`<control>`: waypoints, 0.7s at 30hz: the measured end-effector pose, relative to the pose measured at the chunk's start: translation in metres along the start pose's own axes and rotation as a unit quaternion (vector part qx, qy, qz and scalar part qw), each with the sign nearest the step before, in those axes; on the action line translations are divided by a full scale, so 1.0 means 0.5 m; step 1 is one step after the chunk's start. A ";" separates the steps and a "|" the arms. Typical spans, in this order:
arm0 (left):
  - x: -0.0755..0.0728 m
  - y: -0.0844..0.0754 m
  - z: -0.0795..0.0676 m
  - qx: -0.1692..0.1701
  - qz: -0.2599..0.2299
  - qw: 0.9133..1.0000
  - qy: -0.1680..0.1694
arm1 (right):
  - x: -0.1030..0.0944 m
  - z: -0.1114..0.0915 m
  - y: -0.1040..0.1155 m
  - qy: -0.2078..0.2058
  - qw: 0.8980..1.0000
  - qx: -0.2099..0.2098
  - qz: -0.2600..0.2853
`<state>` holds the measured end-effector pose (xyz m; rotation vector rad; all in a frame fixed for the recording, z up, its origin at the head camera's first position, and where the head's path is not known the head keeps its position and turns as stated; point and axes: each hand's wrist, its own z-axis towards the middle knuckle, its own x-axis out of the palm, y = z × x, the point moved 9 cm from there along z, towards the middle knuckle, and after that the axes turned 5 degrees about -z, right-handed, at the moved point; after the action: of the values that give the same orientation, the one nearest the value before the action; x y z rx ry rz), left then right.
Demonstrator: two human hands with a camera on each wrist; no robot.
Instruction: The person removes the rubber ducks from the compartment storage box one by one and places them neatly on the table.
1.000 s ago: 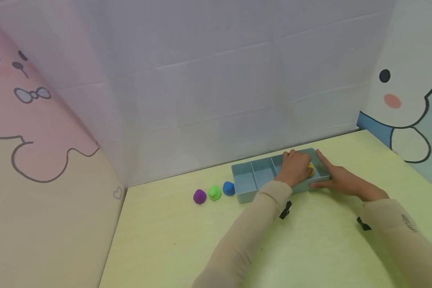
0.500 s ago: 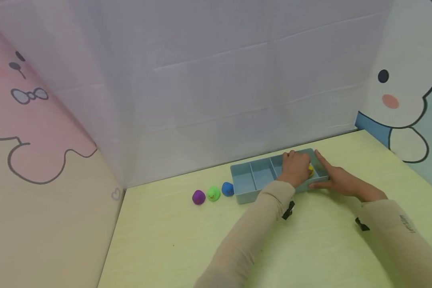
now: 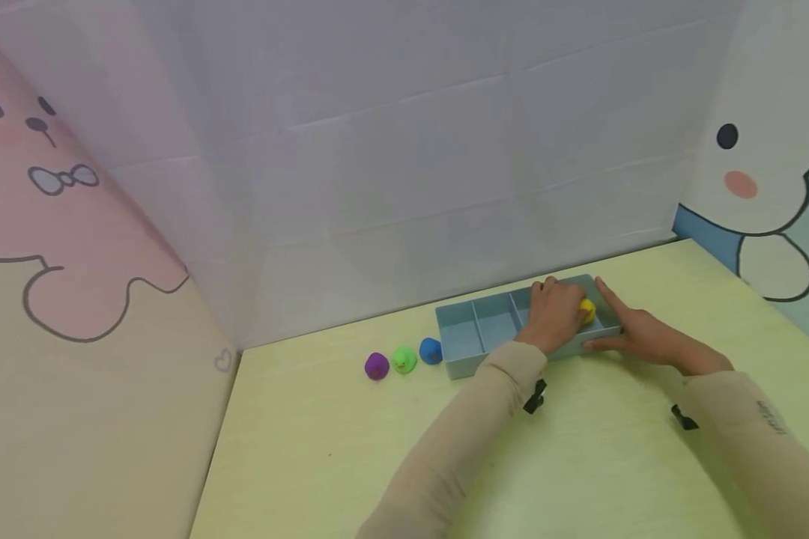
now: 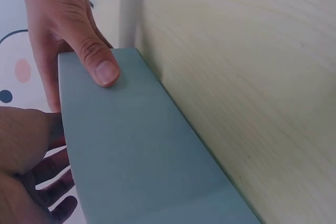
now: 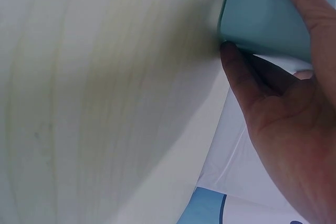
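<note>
A grey-blue divided box (image 3: 464,365) stands near the back of the table. My left hand (image 3: 554,311) reaches over its right part, and its fingers seem to pinch a small yellow rubber duck (image 3: 587,311); the fingertips are partly hidden. In the left wrist view, the other fingers of the left hand (image 4: 23,166) curl loosely beyond the box's rim. My right hand (image 3: 640,338) grips the right end of the box, thumb against the front wall and fingers round the end, also plain in the right wrist view. The duck shows in neither wrist view.
Left of the box, a blue duck (image 3: 431,351), a green duck (image 3: 404,359) and a purple duck (image 3: 377,366) stand in a row on the pale table (image 3: 310,434). A white cloth wall (image 3: 377,187) rises close behind the box.
The yellow duck shows more beside my left hand and sits slightly higher than before. My right hand keeps its hold on the box. The view shifts a little.
</note>
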<state>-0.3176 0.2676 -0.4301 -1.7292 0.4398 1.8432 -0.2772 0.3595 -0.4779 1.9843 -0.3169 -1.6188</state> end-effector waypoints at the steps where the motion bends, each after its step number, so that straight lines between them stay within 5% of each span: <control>1: -0.003 0.000 -0.002 0.001 -0.002 1.000 -0.002 | 0.000 0.001 -0.001 0.001 1.000 0.000 0.001; 21: -0.102 0.026 -0.085 0.070 -0.060 0.991 -0.095 | 0.006 0.000 -0.004 0.016 1.000 0.016 0.012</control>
<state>-0.2915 0.2232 -0.3865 -1.4401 0.3694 1.8250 -0.2767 0.3598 -0.4813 2.0213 -0.3549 -1.5737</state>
